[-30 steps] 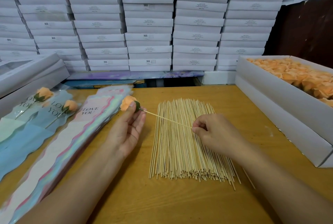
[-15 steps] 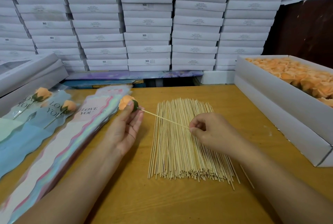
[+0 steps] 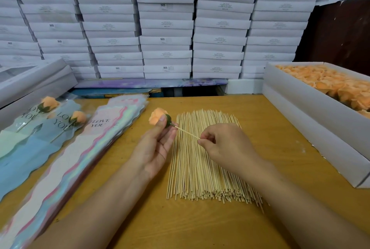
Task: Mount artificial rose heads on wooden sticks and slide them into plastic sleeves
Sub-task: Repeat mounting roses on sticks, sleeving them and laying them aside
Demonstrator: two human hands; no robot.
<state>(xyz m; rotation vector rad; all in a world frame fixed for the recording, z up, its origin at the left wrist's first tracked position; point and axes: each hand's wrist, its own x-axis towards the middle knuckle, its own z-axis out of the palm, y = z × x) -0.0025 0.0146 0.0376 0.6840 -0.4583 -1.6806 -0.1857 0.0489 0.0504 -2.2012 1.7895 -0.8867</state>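
Above the tabletop (image 3: 260, 128), the left hand (image 3: 154, 148) pinches an orange rose head (image 3: 158, 116) by its green base, while the right hand (image 3: 226, 144) pinches a wooden stick (image 3: 186, 132) whose tip meets that base; how deep it sits I cannot tell. Pushed off-axis, the thin stick could bend, snap, or pierce out through the petals. A loose seat might let the head drop onto the stick pile (image 3: 204, 158) before reaching the plastic sleeves (image 3: 80, 158).
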